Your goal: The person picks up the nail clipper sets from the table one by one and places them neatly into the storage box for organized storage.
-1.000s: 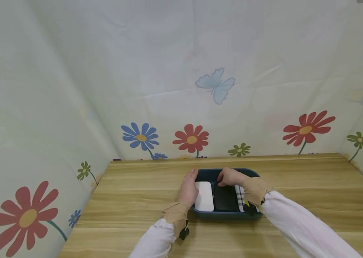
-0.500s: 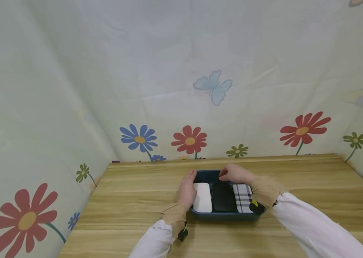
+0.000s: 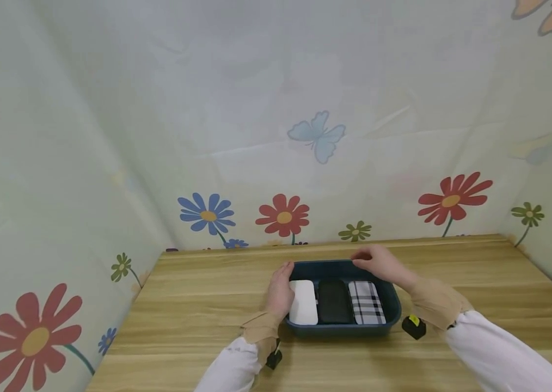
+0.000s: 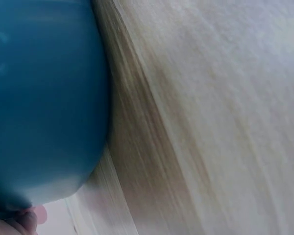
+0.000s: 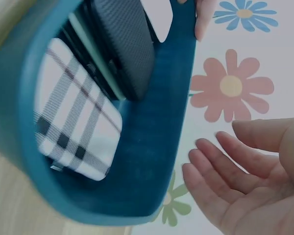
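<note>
A dark blue plastic bin holds flat, rounded items in a row: a white one, a black one and a black-and-white plaid one. In the right wrist view, the black item has a textured face, and a pale green layer shows beside it. My left hand grips the bin's left end, thumb inside the rim and fingers along the outside. Over the far rim, my right hand holds nothing; its fingers are loosely bent, apart from the items.
The bin stands on a wood-grain table. Behind it hangs a pale backdrop printed with flowers and butterflies, reaching the table's far edge. A second sheet closes off the left side. Small black devices hang at both wrists.
My right hand has withdrawn from the black item, up and to the right over the far rim, uncovering the plaid item. My left hand keeps its hold on the bin. The view has shifted slightly.
</note>
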Motion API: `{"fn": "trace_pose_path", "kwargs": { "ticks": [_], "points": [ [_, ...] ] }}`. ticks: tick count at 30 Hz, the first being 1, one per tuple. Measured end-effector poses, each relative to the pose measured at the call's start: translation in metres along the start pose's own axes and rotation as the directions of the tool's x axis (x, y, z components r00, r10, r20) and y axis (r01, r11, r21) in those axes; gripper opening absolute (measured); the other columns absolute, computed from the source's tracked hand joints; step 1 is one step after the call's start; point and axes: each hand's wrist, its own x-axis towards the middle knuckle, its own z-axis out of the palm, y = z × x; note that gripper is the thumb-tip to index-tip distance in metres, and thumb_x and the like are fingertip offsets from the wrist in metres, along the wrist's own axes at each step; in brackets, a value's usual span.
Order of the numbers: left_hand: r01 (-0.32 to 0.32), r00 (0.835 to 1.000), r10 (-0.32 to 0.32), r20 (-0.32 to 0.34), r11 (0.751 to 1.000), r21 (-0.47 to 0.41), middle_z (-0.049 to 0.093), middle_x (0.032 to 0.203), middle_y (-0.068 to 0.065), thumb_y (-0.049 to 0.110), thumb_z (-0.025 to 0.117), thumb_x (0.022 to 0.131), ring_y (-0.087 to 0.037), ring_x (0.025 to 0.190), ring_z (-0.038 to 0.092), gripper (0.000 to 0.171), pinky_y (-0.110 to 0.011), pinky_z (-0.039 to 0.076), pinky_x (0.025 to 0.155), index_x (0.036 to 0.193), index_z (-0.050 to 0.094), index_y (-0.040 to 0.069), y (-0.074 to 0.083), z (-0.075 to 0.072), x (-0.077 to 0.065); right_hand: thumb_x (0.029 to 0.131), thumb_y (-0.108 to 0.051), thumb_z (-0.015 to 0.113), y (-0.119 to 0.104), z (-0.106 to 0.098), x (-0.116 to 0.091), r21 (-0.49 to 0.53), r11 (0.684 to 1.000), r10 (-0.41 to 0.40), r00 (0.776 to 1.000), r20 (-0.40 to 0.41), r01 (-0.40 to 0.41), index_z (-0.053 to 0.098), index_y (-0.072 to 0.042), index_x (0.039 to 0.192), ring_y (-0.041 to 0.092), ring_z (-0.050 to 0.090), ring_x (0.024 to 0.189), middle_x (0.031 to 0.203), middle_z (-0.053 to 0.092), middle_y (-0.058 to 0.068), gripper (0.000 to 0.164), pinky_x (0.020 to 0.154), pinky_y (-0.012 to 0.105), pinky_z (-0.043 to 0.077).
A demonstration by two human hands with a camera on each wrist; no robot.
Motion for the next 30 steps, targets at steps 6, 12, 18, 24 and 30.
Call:
{"fn": "trace_pose_path", "kwargs": {
  "ticks": [6,12,18,24,30],
  "points": [
    [0.004,1.0,-0.005,-0.005,0.999,-0.052,0.045,0.127,-0.023,-0.025,0.044,0.076,-0.034,0.116,0.041,0.052,-0.041,0.032,0.097,0.125,0.048,-0.008,-0.007,0.0,0.002,0.09,-0.007,0.054,0.008,0.0,-0.007,0.031,0.999,0.024,0.996,-0.082,-0.022,0.06,0.008,0.104,0.03,0.056,0.089,0.097,0.06,0.016,0.021,0.075,0.042,0.047],
    [0.023,1.0,-0.025,-0.01,0.99,-0.137,0.045,0.127,-0.023,-0.024,0.04,0.075,-0.034,0.118,0.04,0.052,-0.042,0.031,0.097,0.124,0.048,-0.008,-0.013,-0.003,0.004,0.091,-0.01,0.055,0.014,0.0,-0.013,0.028,1.0,0.013,0.984,-0.176,-0.009,0.057,0.009,0.11,0.035,0.053,0.096,0.103,0.059,0.02,0.028,0.077,0.045,0.045],
    [0.037,0.999,-0.039,-0.006,0.976,-0.217,0.046,0.124,-0.027,-0.02,0.043,0.077,-0.037,0.116,0.041,0.045,-0.044,0.033,0.095,0.121,0.048,-0.012,-0.018,-0.009,0.008,0.091,-0.018,0.056,0.02,0.002,-0.022,0.011,1.0,0.002,0.972,-0.234,0.0,0.055,0.009,0.115,0.038,0.051,0.1,0.107,0.057,0.022,0.036,0.08,0.048,0.043],
    [0.017,0.998,-0.03,-0.051,0.974,-0.227,0.05,0.117,-0.029,-0.009,0.054,0.082,-0.04,0.11,0.045,0.035,-0.047,0.035,0.092,0.117,0.049,-0.015,-0.025,-0.018,0.011,0.091,-0.019,0.056,0.029,0.003,-0.024,0.015,1.0,-0.009,0.967,-0.255,0.014,0.051,0.013,0.116,0.04,0.05,0.102,0.111,0.054,0.028,0.04,0.082,0.049,0.043],
    [0.068,0.996,-0.079,-0.047,0.978,-0.196,0.05,0.119,-0.026,0.013,0.056,0.09,-0.038,0.111,0.046,0.039,-0.046,0.036,0.092,0.12,0.049,-0.011,-0.036,-0.026,0.008,0.092,-0.025,0.053,0.04,-0.003,-0.028,-0.049,0.998,0.022,0.966,-0.258,-0.036,0.04,0.017,0.124,0.046,0.04,0.111,0.121,0.043,0.035,0.054,0.088,0.055,0.035]
  ]
}}
